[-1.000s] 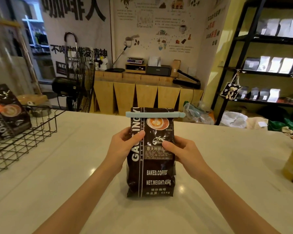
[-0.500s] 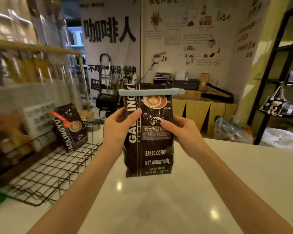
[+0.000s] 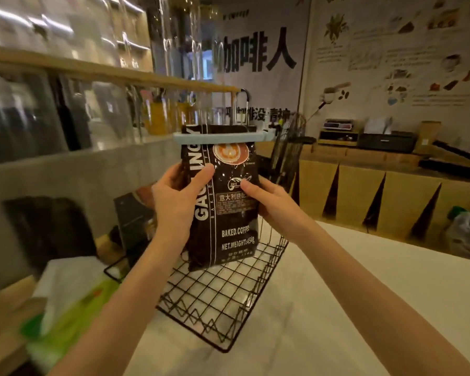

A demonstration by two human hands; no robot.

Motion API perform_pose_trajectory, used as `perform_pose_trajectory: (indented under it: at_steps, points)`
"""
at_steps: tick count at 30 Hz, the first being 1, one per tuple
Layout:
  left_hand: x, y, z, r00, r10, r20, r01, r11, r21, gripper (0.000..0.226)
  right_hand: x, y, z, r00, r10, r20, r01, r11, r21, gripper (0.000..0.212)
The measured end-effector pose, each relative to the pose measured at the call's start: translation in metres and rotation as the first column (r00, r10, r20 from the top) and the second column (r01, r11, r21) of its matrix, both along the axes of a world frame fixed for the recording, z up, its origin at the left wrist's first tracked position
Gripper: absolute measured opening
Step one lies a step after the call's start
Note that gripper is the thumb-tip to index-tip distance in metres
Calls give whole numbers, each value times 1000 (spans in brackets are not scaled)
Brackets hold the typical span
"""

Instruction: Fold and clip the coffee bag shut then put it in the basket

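A dark brown coffee bag with white lettering is held upright in the air, its bottom over the black wire basket. A pale blue clip runs across the bag's folded top. My left hand grips the bag's left side, thumb on the front. On the bag's right side, my right hand holds it, thumb on the label. A second dark coffee bag leans at the basket's back left, partly hidden by my left arm.
The basket sits on a pale countertop. A grey raised ledge with glass jars runs along the left. A green-and-white package lies at the left front. Wooden counters stand behind on the right.
Both hands have carried the clipped bag off the counter and leftward, so it now hangs over the wire basket. The view has swung left toward the basket and ledge.
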State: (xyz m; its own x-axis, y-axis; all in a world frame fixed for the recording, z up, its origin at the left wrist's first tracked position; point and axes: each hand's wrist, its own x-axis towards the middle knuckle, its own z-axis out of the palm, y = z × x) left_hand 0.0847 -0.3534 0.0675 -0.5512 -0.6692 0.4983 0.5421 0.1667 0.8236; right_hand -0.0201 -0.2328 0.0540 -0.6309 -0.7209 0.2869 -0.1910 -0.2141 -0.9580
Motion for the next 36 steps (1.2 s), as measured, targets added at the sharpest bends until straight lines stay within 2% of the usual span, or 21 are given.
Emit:
perform_pose_trajectory:
  at_steps: [4,8,10,13,14,17,21,23,27,30,33,36]
  points:
    - [9,-38,-22,987,154,54,-151,987,-44,21,-5,-51,-18,1000,20,21,-23,988,155,49]
    - [14,-60,-49,957,275,95,-276,961,-4,27,-1,-88,-32,999,33,26,-37,977,208,55]
    - [15,-65,-60,943,312,114,-316,949,17,29,1,-101,-36,997,37,67,-52,970,238,49]
    - [16,-69,-70,924,355,144,-361,932,17,34,2,-116,-44,987,51,155,-92,958,271,22]
    - [16,-70,-71,919,365,150,-372,928,18,37,3,-120,-46,984,50,172,-95,960,265,22]
    - [17,-73,-73,906,384,177,-393,919,22,43,2,-129,-51,976,43,213,-97,964,247,39]
    - [18,-77,-77,899,373,228,-387,922,18,49,-1,-134,-56,959,86,270,-152,960,236,33]
    - [18,-78,-80,901,356,247,-375,927,33,48,-3,-135,-60,958,90,273,-161,955,250,45]
    - [18,-75,-83,908,331,255,-364,927,93,51,-3,-135,-61,964,109,243,-178,944,279,53]
    - [18,-75,-83,904,340,258,-370,926,75,56,-6,-134,-64,971,111,211,-170,942,289,49]
    - [20,-72,-81,892,357,277,-373,928,7,66,-5,-129,-61,983,114,146,-156,933,324,33]
    - [22,-66,-80,873,423,244,-421,905,-63,70,-1,-126,-59,989,107,101,-135,932,335,38]
